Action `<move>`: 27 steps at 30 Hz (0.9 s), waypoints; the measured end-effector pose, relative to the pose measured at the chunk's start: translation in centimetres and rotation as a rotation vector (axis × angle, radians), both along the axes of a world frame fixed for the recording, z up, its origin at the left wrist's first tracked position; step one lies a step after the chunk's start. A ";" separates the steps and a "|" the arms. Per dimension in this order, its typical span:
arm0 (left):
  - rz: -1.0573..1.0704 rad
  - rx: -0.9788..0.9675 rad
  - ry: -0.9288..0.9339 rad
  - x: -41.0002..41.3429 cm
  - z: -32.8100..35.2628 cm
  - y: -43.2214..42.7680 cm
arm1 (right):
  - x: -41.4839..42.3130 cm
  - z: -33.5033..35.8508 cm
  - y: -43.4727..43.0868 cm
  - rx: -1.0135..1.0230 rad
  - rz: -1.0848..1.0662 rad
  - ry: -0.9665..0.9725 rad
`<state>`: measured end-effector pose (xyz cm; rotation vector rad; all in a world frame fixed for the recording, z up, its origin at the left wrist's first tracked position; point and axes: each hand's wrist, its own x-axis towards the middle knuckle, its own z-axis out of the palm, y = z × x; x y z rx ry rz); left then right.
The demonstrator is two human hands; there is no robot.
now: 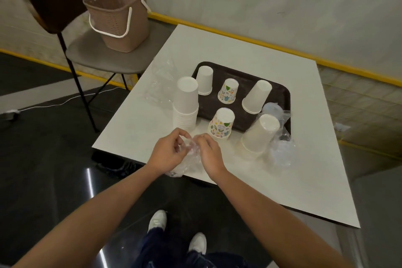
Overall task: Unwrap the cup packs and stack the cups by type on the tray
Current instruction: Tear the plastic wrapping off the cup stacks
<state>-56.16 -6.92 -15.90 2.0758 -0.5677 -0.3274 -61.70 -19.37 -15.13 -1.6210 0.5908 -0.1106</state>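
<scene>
Head view, one moment, catalogued. Left hand and right hand: close together at centre frame over the near edge of the white table, fingers of both curled and pinching a crumpled clear wrapper between them. Dark tray: on the table, above and right of the hands. On the tray, all upside down: a short white cup stack at its upper left corner; a patterned cup just right of it; a tilted white cup stack further right. Second patterned cup: at the tray's lower edge, whether on tray or table cannot be told. Tall white cup stack: upside down on the table, just left of the tray. Larger white cup stack: at the tray's lower right corner, leaning, clear plastic bunched against its right side. Loose plastic wrap: on the table left of the tray. Brown basket: white handle, on a chair at upper left of the frame.
</scene>
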 end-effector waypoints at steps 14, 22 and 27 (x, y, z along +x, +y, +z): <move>0.289 0.147 -0.106 9.7 0.9 4.8 | 4.4 -0.9 3.2 -0.182 0.166 0.107; 0.350 0.206 -0.018 13.3 0.2 2.2 | 5.3 -1.1 3.4 -0.323 0.208 0.176; 0.348 0.222 0.098 14.8 -0.4 1.6 | 5.5 -1.4 3.1 -0.338 0.205 0.236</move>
